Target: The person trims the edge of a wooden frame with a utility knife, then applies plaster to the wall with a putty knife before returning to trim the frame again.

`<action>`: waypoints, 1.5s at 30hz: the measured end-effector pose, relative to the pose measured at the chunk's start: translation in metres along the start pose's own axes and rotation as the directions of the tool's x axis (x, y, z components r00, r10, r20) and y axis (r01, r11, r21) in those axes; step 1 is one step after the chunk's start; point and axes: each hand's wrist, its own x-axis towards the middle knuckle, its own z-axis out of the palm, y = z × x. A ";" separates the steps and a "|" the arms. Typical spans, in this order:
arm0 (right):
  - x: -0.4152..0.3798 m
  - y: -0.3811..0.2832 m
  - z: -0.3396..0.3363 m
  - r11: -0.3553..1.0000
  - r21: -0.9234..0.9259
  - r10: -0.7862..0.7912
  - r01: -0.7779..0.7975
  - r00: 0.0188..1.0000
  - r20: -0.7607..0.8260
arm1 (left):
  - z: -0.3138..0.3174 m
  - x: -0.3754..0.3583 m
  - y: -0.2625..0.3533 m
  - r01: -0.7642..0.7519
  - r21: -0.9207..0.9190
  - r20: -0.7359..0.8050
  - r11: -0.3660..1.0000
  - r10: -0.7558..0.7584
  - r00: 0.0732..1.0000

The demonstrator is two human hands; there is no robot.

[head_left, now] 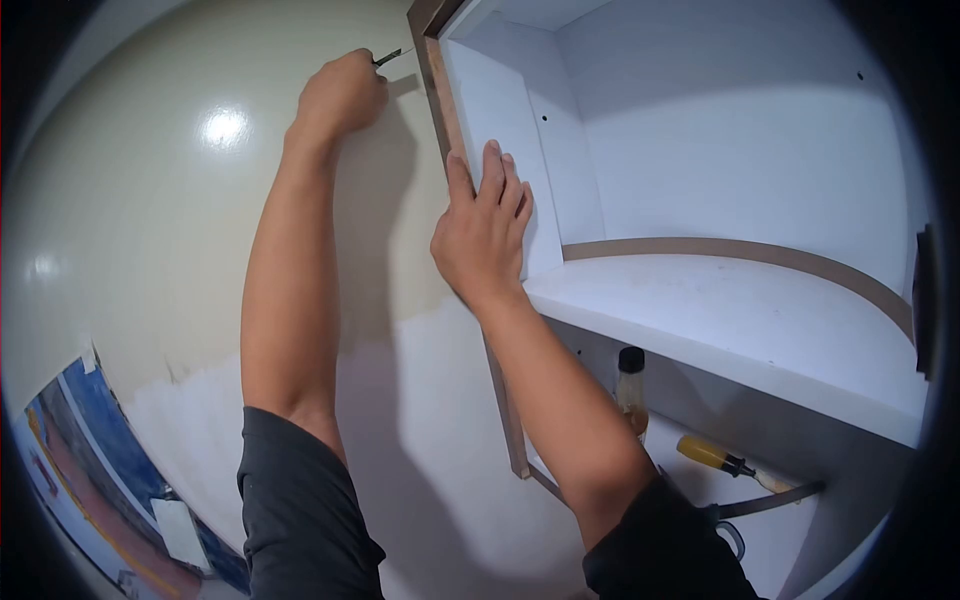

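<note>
My left hand point(345, 92) is raised at the upper left, closed around a dark, slim-handled knife point(388, 58). Its thin tip points right toward the cabinet's brown edge strip point(434, 100), with a small gap seeming to lie between them. Lower down, my right hand point(485, 235) rests with fingers extended against the front edge and inner side of the white cabinet point(500, 100). Along that edge, a bare wood-coloured band point(446, 95) shows beside the brown strip. My right palm's contact surface is hidden.
A curved white shelf point(700, 300) with brown trim juts out at right. Below it are a black-capped bottle point(630, 385), a yellow-handled tool point(705, 452) and a loose dark strip point(770, 499). A glossy wall point(200, 250) stands left, above a colourful picture point(85, 450).
</note>
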 end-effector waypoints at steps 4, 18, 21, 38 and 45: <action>0.001 -0.001 -0.001 0.999 0.034 0.011 -0.011 1.000 -0.006 | -0.002 -0.048 -0.007 0.109 -0.125 -0.034 0.986 -0.114 0.993; 0.141 -0.019 0.019 0.982 0.142 0.126 -0.123 0.992 -0.017 | 0.022 -0.161 -0.034 -0.055 -0.716 -0.198 0.696 -0.128 0.972; 0.154 -0.014 0.025 0.988 0.041 0.146 -0.146 0.989 0.020 | 0.024 -0.165 -0.036 -0.087 -0.758 -0.225 0.646 -0.133 0.965; 0.138 -0.006 -0.024 0.651 0.590 0.398 -0.477 0.877 0.270 | 0.032 -0.163 -0.042 -0.032 -0.832 -0.133 0.554 -0.142 0.981; 0.042 -0.035 -0.085 0.282 0.710 0.329 -0.645 0.760 0.560 | 0.043 -0.208 -0.033 0.005 -0.898 -0.053 0.440 -0.120 0.991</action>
